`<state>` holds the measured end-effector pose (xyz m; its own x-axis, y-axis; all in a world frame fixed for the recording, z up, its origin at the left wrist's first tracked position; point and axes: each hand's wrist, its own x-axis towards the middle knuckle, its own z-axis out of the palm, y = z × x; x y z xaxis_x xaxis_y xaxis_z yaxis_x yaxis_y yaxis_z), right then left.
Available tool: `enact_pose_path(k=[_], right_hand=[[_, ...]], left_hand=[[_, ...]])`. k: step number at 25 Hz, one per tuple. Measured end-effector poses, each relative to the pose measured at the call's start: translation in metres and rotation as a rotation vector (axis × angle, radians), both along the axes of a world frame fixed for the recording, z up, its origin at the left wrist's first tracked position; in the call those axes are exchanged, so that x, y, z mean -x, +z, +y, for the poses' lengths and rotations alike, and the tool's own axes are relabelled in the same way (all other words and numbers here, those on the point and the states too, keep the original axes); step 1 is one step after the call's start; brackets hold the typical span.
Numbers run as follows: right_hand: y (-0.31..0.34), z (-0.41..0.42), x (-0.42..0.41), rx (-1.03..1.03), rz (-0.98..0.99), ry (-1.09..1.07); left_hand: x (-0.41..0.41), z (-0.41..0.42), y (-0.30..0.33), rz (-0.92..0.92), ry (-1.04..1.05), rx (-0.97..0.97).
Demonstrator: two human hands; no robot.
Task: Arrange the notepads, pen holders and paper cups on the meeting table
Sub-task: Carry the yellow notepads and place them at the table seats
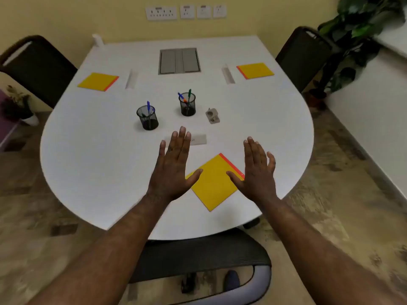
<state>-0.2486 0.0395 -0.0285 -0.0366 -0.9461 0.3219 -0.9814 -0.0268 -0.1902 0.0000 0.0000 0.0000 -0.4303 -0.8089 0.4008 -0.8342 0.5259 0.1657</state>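
Yellow notepad lies between flat left hand and right hand.

Soft, even indoor light, faint shadows, wide-angle bending, perhaps slight blur.

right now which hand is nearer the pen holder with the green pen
Left. The left hand lies below the green-pen holder, its fingertips pointing up toward it. The right hand is farther off, below and to the right, beside the near notepad.
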Motion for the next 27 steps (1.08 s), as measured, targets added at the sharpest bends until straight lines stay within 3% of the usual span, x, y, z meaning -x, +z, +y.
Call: enact_pose_path(k=[4, 16, 19, 27], right_hand=[[-0.043, -0.022, 0.022, -0.152, -0.025, 0.014], [-0.161, -0.073, 0.056, -0.509, -0.221, -0.102], [-0.174, -0.075, 0.055, -0.531, -0.288, -0.132], [-0.179, -0.079, 0.045, -0.574, -0.370, -0.232]], left_hand=[[0.025, -0.020, -0.038, -0.133, 0.023, -0.178], [0.053, -0.082, -0.157, -0.243, 0.244, -0.854], [0.049, -0.091, -0.172, -0.196, 0.314, -0.994], [0.055, -0.093, -0.184, -0.190, 0.398, -0.865]])
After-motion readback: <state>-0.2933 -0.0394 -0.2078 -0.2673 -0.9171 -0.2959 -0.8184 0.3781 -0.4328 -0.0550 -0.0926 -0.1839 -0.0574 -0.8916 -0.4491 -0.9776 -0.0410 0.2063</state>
